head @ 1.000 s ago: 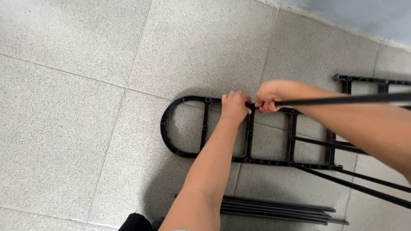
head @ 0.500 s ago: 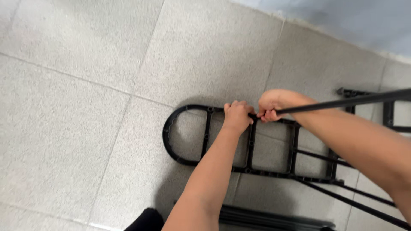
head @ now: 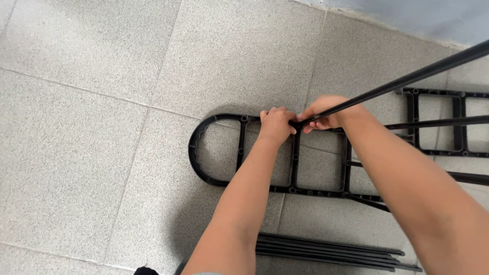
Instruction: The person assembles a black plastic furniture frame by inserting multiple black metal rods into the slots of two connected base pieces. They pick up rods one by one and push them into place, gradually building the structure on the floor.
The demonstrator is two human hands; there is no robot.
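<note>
A: Any containers?
B: Nope, only a black plastic ladder-shaped frame w/ a rounded end point(head: 219, 153), lying flat on the grey speckled tile floor point(head: 102, 102); its openings are showing bare tile.
A: What's hard to see?
B: The rod's tip, where it's meeting the frame, is sitting under both hands. A second black frame point(head: 438, 122) is running off the right edge. A bundle of thin black rods point(head: 326, 250) is lying near the bottom, partly behind the left forearm.
A: Hands?
B: Left hand point(head: 277, 126) is pressing on the frame's top rail, fingers curled together. Right hand point(head: 326, 113) is gripping a long thin black metal rod point(head: 407, 79), fingers clamped round it. The rod is slanting up to the right, out of frame.
</note>
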